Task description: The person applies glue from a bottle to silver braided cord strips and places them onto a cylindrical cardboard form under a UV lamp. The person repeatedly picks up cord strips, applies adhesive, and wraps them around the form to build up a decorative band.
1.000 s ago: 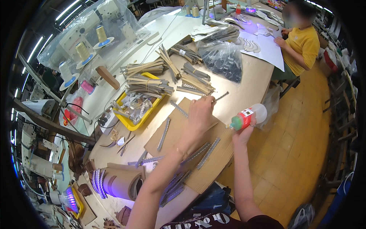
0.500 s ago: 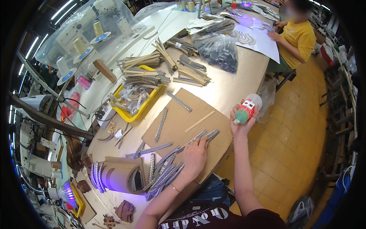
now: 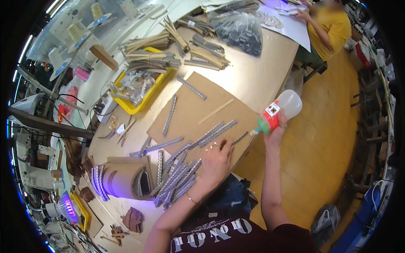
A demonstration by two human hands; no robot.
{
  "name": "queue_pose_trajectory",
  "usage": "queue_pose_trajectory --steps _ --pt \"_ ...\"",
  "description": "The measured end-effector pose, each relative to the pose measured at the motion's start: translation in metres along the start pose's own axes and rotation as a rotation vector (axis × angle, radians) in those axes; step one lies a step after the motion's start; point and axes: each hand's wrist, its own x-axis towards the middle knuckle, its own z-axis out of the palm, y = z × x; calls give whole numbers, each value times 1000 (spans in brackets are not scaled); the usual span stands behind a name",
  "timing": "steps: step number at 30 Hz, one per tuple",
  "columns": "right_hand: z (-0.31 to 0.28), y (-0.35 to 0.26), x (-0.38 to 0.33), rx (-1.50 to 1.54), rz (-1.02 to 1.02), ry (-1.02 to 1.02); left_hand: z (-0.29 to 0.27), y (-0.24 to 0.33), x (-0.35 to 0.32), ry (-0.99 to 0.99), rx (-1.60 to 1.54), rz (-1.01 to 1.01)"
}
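Gluing step: right hand (image 3: 276, 130) grips translucent squeeze glue bottle (image 3: 279, 110); left hand (image 3: 216, 158), open, pins grey glittery strip (image 3: 241, 137) on brown cardboard sheet (image 3: 198, 111); next, steady nozzle alignment.

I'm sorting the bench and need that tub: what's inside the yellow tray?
The yellow tray holds a loose heap of grey strips, with bundles of tan sticks lying across its far end. Whatever lies beneath the heap, and the tray's floor, is covered.
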Motion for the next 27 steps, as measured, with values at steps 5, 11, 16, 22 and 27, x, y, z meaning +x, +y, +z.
queue_pose_trajectory --steps 5,11,16,22,27 --pt "-8 -10 -10 -350 -181 -28 -5 -4 -14 76 195 103" --pt "9 -24 -17 -573 -344 -66 -1 -8 -18 53 147 70" --pt "28 -17 -31 -576 -331 -153 -4 -5 -20 43 175 105" --pt "36 -9 -34 -768 -401 -313 -3 4 -28 -10 214 99" --pt "39 -3 -34 -767 -475 -270 0 8 -39 -60 236 144"
